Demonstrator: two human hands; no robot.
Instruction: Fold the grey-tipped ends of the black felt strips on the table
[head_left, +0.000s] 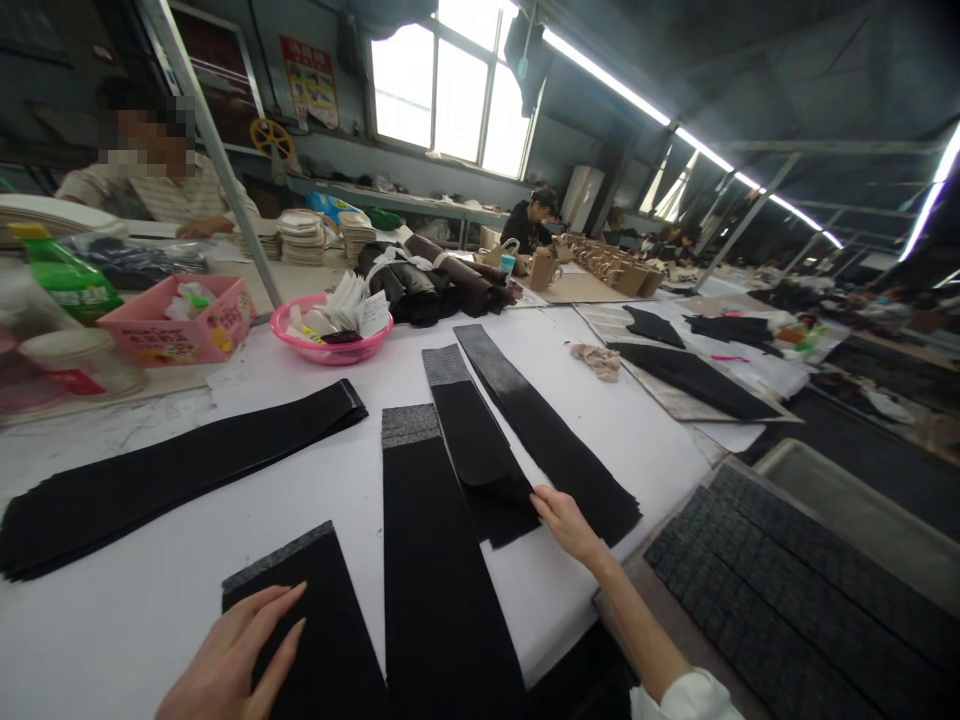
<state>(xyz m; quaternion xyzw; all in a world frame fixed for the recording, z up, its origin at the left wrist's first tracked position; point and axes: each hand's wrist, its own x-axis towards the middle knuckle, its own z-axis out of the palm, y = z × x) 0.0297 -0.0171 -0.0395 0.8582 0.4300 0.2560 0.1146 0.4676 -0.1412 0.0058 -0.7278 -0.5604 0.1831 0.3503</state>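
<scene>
Right hand (561,518) pinches a lifted corner of the middle black strip (480,440) on the white table (307,490), seemingly to peel off one layer. Left hand (238,655), fingers slightly apart, lies on the near black piece (322,620), probably steadying it.

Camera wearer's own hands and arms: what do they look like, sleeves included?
The left hand and right hand are gloveless, with no rings showing. A whitish sleeve ends well above the right wrist, with no watch visible. No left sleeve is in view.
</scene>
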